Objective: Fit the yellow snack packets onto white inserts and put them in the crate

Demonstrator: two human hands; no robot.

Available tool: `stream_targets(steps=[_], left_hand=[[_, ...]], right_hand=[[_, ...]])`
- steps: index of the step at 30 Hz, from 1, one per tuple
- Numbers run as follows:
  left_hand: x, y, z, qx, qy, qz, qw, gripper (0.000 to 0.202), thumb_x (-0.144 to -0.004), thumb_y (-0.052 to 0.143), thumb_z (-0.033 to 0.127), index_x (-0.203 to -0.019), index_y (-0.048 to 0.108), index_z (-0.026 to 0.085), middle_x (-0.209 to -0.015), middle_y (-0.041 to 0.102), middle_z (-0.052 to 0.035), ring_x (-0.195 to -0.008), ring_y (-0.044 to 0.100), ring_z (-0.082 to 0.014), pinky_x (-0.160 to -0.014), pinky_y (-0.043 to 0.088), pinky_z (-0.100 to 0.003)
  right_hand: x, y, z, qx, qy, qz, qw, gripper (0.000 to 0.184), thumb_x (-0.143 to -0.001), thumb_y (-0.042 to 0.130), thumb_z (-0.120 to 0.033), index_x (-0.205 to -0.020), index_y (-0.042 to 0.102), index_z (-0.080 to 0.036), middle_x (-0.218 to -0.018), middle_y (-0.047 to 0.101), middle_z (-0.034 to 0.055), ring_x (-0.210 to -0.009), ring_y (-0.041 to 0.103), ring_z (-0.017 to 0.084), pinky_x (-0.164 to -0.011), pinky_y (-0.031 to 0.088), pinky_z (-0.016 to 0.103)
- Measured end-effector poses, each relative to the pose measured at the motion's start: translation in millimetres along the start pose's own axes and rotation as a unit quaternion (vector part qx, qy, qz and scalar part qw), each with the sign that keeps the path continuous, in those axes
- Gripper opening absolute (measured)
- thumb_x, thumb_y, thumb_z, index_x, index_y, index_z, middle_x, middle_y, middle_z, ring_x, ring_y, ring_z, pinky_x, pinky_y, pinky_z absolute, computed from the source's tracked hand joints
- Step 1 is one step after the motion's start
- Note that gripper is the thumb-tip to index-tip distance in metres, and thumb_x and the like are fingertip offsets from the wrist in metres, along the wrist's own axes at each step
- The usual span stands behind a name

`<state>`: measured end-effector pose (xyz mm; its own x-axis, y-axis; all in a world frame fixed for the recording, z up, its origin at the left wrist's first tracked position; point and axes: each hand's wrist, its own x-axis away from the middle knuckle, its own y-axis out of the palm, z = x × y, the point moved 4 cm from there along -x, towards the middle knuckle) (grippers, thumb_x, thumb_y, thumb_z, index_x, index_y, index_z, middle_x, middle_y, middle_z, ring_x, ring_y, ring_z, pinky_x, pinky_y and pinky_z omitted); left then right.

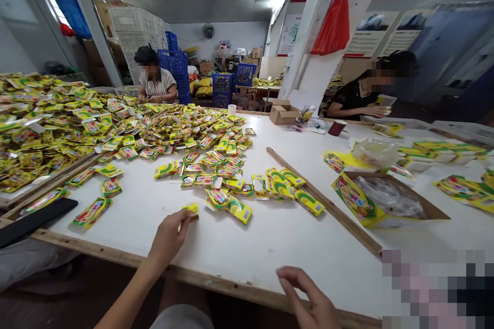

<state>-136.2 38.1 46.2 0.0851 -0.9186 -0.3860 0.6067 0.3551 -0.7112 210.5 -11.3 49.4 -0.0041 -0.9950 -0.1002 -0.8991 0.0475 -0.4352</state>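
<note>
My left hand (170, 236) reaches over the white table (270, 236) and pinches a small yellow packet (190, 208) by its near end. Just beyond it lies a loose scatter of yellow-and-green packets (231, 185). My right hand (309, 298) hovers at the table's near edge, fingers loosely curled and apart, with nothing in it.
A huge heap of packets (57, 118) fills the left and far side. A wooden strip (320, 200) runs diagonally. An open cardboard box (386, 198) with plastic wrap sits right. A black flat object (34, 221) lies at the left edge. Two other people (154, 79) sit across.
</note>
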Motion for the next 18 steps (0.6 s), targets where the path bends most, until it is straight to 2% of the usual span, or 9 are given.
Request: stream_targets(steps=[2, 4, 7, 9, 12, 14, 16, 18], left_hand=[[2.8, -3.2, 29.7, 0.065, 0.002, -0.053, 0.996, 0.016, -0.089, 0.048, 0.028, -0.090, 0.064, 0.024, -0.081, 0.071, -0.0031, -0.073, 0.065, -0.0206, -0.066, 0.049, -0.028], [6.0, 3.8, 59.9, 0.153, 0.009, -0.105, 0.983, 0.018, -0.090, 0.048, 0.027, -0.083, 0.064, 0.022, -0.073, 0.068, -0.0020, -0.067, 0.062, -0.0182, -0.062, 0.047, -0.025], [11.2, 29.1, 89.4, 0.256, 0.001, -0.138, 0.957, 0.019, -0.089, 0.050, 0.028, -0.077, 0.063, 0.020, -0.069, 0.065, -0.0020, -0.066, 0.059, -0.0174, -0.062, 0.047, -0.025], [15.2, 48.7, 92.6, 0.322, -0.039, -0.126, 0.938, 0.014, -0.088, 0.052, 0.031, -0.088, 0.061, 0.020, -0.074, 0.064, -0.0017, -0.067, 0.060, -0.0170, -0.063, 0.048, -0.025], [23.8, 68.5, 81.9, 0.421, -0.096, -0.083, 0.898, 0.028, -0.085, 0.057, 0.034, -0.109, 0.049, 0.023, -0.093, 0.062, -0.0031, -0.075, 0.063, -0.0165, -0.066, 0.051, -0.027], [30.1, 74.1, 75.4, 0.452, -0.094, -0.096, 0.882, 0.028, -0.085, 0.058, 0.034, -0.108, 0.047, 0.023, -0.098, 0.062, -0.0042, -0.081, 0.065, -0.0176, -0.072, 0.052, -0.029], [35.4, 74.6, 71.2, 0.454, -0.086, -0.126, 0.878, 0.020, -0.087, 0.057, 0.032, -0.102, 0.049, 0.022, -0.093, 0.064, -0.0039, -0.085, 0.065, -0.0188, -0.076, 0.051, -0.030], [38.4, 71.9, 67.7, 0.449, -0.092, -0.141, 0.878, 0.021, -0.087, 0.056, 0.032, -0.105, 0.049, 0.023, -0.091, 0.065, -0.0033, -0.085, 0.065, -0.0190, -0.077, 0.051, -0.030]], right_hand=[[-7.9, 32.1, -23.9, -0.035, -0.038, -0.017, 0.998, 0.023, -0.079, 0.062, -0.043, -0.091, 0.071, -0.025, -0.099, 0.072, 0.0059, -0.094, 0.066, 0.025, -0.084, 0.052, 0.030], [-13.4, 58.6, -37.2, -0.069, -0.065, -0.036, 0.995, 0.026, -0.080, 0.063, -0.036, -0.103, 0.067, -0.025, -0.110, 0.068, 0.0070, -0.101, 0.063, 0.025, -0.088, 0.051, 0.033], [-19.2, 84.9, -37.3, -0.120, -0.064, -0.034, 0.990, 0.033, -0.080, 0.063, -0.029, -0.112, 0.057, -0.023, -0.103, 0.070, 0.0068, -0.087, 0.066, 0.022, -0.079, 0.053, 0.032], [-22.5, 92.4, -29.0, -0.144, -0.053, -0.015, 0.988, 0.030, -0.082, 0.061, -0.027, -0.110, 0.052, -0.022, -0.091, 0.070, 0.0046, -0.076, 0.066, 0.019, -0.071, 0.054, 0.029], [-27.1, 92.6, -15.1, -0.167, -0.046, 0.010, 0.985, 0.023, -0.084, 0.060, -0.030, -0.103, 0.051, -0.021, -0.090, 0.070, 0.0046, -0.078, 0.066, 0.018, -0.070, 0.053, 0.028], [-30.0, 90.4, -8.1, -0.173, -0.041, 0.018, 0.984, 0.023, -0.084, 0.061, -0.033, -0.102, 0.056, -0.020, -0.094, 0.069, 0.0061, -0.082, 0.066, 0.020, -0.073, 0.053, 0.028], [-33.0, 89.8, -5.1, -0.169, -0.038, 0.015, 0.985, 0.026, -0.083, 0.062, -0.036, -0.102, 0.060, -0.019, -0.096, 0.070, 0.0072, -0.084, 0.067, 0.021, -0.075, 0.053, 0.030], [-36.1, 92.2, -6.5, -0.159, -0.043, -0.005, 0.986, 0.025, -0.083, 0.062, -0.037, -0.099, 0.065, -0.019, -0.095, 0.071, 0.0069, -0.084, 0.067, 0.022, -0.076, 0.053, 0.030]])
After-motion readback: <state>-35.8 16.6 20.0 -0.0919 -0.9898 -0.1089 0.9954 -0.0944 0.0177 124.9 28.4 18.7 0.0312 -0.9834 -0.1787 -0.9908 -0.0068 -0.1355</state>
